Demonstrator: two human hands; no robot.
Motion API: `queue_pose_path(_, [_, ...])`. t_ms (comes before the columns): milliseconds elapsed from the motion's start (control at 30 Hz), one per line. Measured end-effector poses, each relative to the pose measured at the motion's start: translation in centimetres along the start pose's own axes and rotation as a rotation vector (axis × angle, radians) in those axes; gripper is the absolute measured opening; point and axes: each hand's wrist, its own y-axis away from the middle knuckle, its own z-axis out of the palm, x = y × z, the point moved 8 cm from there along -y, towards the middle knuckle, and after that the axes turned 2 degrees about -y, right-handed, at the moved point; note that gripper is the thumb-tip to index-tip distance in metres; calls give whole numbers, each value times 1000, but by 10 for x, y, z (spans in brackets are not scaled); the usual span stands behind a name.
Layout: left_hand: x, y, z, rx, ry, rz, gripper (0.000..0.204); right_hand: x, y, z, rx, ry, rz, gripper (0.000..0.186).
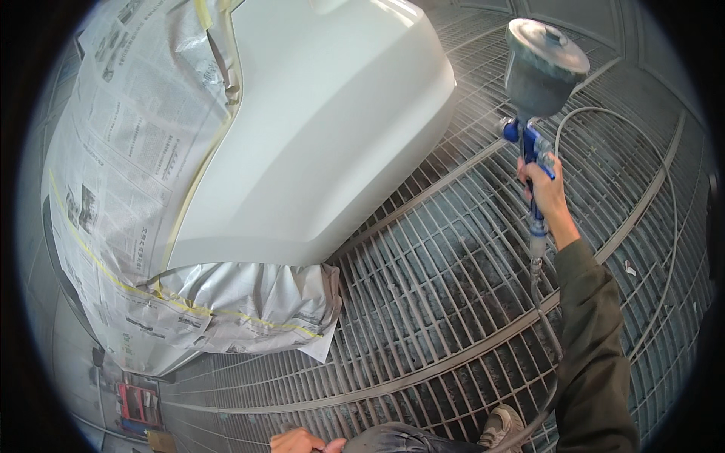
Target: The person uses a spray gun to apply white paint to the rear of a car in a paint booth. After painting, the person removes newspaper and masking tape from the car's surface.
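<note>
My right hand is wrapped round the handle of a blue spray gun, held up at the right. A grey paint cup with a light, paint-smeared lid sits on top of the gun. From the bottom of the handle an air hose runs down past my sleeve. Left of the gun, and apart from it, stands a glossy white car body panel. My left hand is low at the bottom edge, its fingers curled closed; what they hold is hidden.
Printed masking paper with yellow tape borders the panel; crinkled masking sheet covers the part below. Metal grating forms the floor. A thin pale hose loops across it at right. A red rack stands at lower left.
</note>
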Motion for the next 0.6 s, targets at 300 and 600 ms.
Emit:
queue_pose_path(300, [-11,12,-15,57,75,12,39,-9,80,77,-304,11,174,17])
queue_pose_path(600, [-40,50,-56,165,8,6,41,-10,214,221,-656,-138,140,69])
